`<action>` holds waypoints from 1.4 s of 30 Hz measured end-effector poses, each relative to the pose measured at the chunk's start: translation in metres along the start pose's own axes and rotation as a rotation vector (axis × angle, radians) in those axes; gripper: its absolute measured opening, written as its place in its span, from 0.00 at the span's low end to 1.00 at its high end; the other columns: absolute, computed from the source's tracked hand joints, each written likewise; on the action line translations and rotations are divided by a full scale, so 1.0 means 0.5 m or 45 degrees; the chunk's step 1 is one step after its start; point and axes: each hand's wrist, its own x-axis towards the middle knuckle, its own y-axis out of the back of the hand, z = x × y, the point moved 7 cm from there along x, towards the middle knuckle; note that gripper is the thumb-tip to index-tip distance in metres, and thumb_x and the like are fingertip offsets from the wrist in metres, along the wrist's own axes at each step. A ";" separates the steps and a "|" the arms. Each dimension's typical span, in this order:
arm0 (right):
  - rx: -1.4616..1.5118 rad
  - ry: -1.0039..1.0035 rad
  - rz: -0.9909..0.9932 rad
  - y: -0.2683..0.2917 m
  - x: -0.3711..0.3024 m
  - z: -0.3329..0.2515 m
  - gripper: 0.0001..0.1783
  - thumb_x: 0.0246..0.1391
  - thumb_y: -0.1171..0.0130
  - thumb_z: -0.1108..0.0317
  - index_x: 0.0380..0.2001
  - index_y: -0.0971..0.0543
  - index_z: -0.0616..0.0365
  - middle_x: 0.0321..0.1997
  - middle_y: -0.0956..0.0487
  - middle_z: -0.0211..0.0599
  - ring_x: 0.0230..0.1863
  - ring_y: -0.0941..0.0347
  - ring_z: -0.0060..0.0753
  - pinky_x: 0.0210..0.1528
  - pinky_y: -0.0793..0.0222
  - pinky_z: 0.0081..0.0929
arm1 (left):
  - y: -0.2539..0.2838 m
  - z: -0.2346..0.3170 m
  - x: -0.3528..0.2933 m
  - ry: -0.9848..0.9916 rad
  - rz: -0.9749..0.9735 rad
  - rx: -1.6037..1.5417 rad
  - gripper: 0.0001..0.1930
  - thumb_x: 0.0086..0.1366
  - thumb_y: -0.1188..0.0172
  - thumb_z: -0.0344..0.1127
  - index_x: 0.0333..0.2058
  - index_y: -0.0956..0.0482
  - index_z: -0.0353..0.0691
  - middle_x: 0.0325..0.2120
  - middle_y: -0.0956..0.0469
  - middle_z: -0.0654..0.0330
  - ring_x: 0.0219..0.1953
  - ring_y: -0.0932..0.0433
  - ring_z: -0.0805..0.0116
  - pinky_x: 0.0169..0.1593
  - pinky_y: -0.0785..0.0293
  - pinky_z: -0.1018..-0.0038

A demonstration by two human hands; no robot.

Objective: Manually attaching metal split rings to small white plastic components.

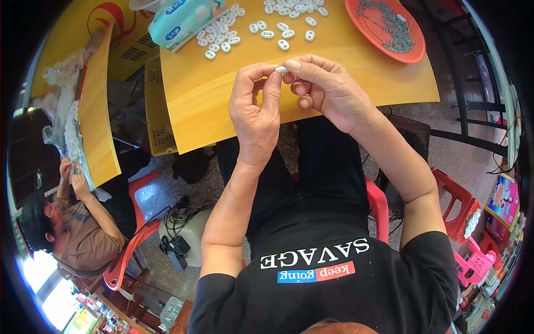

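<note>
A small white oval plastic piece (pixel 281 69) is pinched between the fingertips of both my hands, just above the near part of the table. My left hand (pixel 256 111) grips it by thumb and forefinger from the left. From the right, my right hand (pixel 328 83) closes thumb and fingers on its other end, and its lower fingers curl inward. Whether a smaller part sits in the piece is hidden. Beyond my hands lie several loose white two-holed oval pieces (pixel 283 44). A red plate (pixel 413 54) at the far right bears many small grey parts (pixel 399 38).
A teal tissue pack (pixel 183 25) stands at the table's far left, beside a heap of white pieces (pixel 224 29). The yellow wooden table (pixel 206 100) ends just before my lap. Further left, a co-worker (pixel 89 234) sits at another table (pixel 100 111). Red chairs stand nearby.
</note>
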 end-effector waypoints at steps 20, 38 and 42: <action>-0.138 0.467 0.132 -0.001 -0.020 -0.021 0.12 0.60 0.38 0.69 0.42 0.22 0.66 0.38 0.19 0.37 0.35 0.23 0.20 0.34 0.24 0.18 | -0.023 -0.002 -0.012 0.146 -0.016 -0.306 0.06 0.70 0.45 0.25 0.44 0.24 0.34 0.41 0.25 0.64 0.40 0.27 0.81 0.46 0.31 0.83; -1.488 0.942 0.432 0.130 -0.119 -0.217 0.05 0.54 0.36 0.75 0.33 0.20 0.64 0.28 0.22 0.33 0.25 0.27 0.18 0.27 0.31 0.19 | -0.106 -0.040 0.010 0.287 -0.403 -0.127 0.04 0.70 0.46 0.26 0.40 0.25 0.34 0.38 0.24 0.60 0.40 0.25 0.74 0.49 0.30 0.77; -1.626 0.952 0.695 0.232 -0.155 -0.306 0.05 0.55 0.36 0.74 0.35 0.19 0.63 0.29 0.21 0.27 0.27 0.30 0.12 0.29 0.34 0.14 | -0.106 -0.046 0.012 0.291 -0.401 -0.133 0.04 0.70 0.46 0.26 0.40 0.25 0.33 0.38 0.25 0.60 0.40 0.25 0.74 0.48 0.29 0.77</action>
